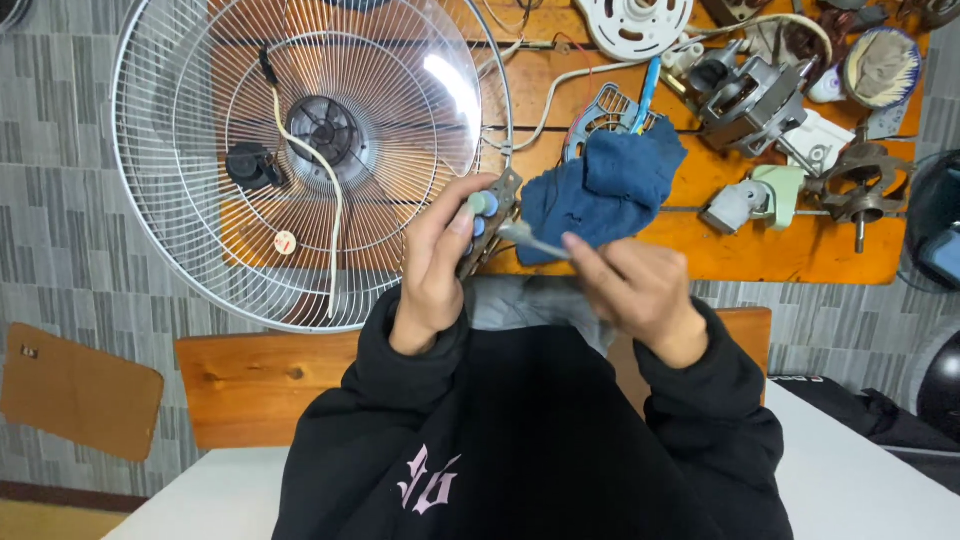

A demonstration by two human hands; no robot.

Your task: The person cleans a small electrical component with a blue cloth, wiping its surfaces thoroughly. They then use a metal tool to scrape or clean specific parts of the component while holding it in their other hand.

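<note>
My left hand [437, 262] holds a small switch block [490, 222] with pale green and blue push buttons on a metal bracket, thumb resting on the top button. My right hand [638, 285] pinches a thin grey tool or wire end [528, 238] whose tip meets the switch block. A crumpled blue cloth [603, 188] lies just behind both hands on the orange wooden board [780, 255]. Both arms wear black sleeves.
A large white wire fan guard [300, 150] with motor hub and white cord lies at the left. Fan motors [755, 100], plastic housings and loose parts crowd the board's right side. A wooden plank [255, 385] and brown board [75, 390] lie on grey flooring.
</note>
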